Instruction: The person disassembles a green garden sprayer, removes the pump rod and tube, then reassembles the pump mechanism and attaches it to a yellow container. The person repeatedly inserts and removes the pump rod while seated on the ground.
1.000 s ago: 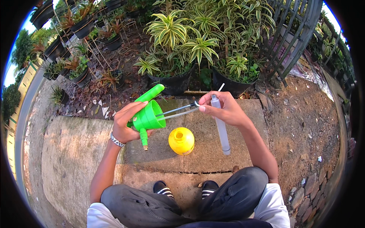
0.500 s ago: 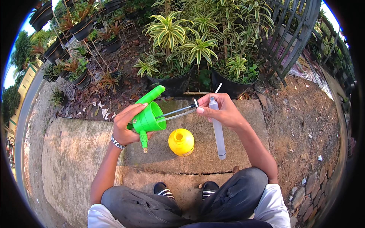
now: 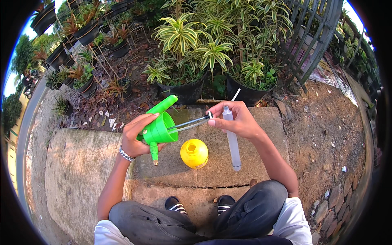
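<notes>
Your left hand (image 3: 136, 132) is wrapped around the green sprayer head (image 3: 156, 128), with the thumb laid over its far side and fingertips showing at its near side. The sprayer head is tilted so that its round, wide mouth faces right. Its green handle (image 3: 163, 105) slants off to the far right, and the green nozzle (image 3: 154, 151), ending in a brass tip, points toward you.

From the mouth a thin metal rod (image 3: 188, 123) and a clear flexible tube (image 3: 191, 127) run side by side to your right hand (image 3: 241, 120). There your thumb and fingertips pinch the black piston end (image 3: 207, 117) of the rod; whether they grip the tube as well, you cannot tell. The same hand holds a translucent plastic cylinder (image 3: 233, 149), its narrow neck at the far end and its wider end hanging toward you. A white tube end (image 3: 236, 94) sticks out beyond your fingers on the far side.

The yellow bottle (image 3: 194, 156) stands upright on the concrete slab (image 3: 161, 172), nearer to you than both hands and apart from them, its mouth facing up. Nearer still are your striped slippers (image 3: 175, 205). On the far side, variegated plants (image 3: 179, 34) grow in black pots (image 3: 182, 90).
</notes>
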### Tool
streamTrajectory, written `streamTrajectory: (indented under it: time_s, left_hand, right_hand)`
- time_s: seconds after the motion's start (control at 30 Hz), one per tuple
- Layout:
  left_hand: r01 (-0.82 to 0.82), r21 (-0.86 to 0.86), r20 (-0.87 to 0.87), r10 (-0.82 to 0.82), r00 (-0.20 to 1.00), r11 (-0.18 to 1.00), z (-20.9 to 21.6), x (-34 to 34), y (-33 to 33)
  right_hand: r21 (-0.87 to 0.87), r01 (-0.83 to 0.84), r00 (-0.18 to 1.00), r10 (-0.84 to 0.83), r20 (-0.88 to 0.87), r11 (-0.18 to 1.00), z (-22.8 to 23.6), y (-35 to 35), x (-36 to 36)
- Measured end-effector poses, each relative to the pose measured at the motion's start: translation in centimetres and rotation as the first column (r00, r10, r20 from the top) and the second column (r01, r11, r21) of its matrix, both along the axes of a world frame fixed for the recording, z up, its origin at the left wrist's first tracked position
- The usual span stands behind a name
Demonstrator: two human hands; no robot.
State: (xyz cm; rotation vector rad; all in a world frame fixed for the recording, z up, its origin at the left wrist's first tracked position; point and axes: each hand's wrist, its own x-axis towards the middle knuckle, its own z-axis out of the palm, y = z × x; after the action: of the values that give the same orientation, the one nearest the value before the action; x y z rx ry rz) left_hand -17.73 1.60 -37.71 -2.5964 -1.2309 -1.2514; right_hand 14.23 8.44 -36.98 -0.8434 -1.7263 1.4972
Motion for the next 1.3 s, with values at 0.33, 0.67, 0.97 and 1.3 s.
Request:
streamTrajectory:
  time_s: [0.33,0.67,0.97,1.3]
  left_hand:
    - [-0.006,-0.014,-0.003,0.006,1.000,1.000,0.2,0.2,-0.1]
    - [0.001,-0.021,0.013,-0.001,1.000,1.000,0.0,0.1,-0.1]
    - [0.010,-0.002,-0.006,-0.010,1.000,1.000,0.5,0.2,-0.3]
    - [0.042,-0.004,0.004,-0.042,0.999,0.999,0.7,0.6,-0.4]
  right_hand:
    - [0.017,-0.008,1.000,0.008,-0.006,1.000,0.0,-0.1,0.2]
    - [0.037,-0.010,1.000,0.011,-0.021,0.999,0.6,-0.4,0.1]
    - [0.054,-0.003,1.000,0.002,0.009,0.999,0.4,-0.4,0.4]
    - [0.056,-0.019,0.997,0.014,0.080,0.998,0.6,-0.4,0.6]
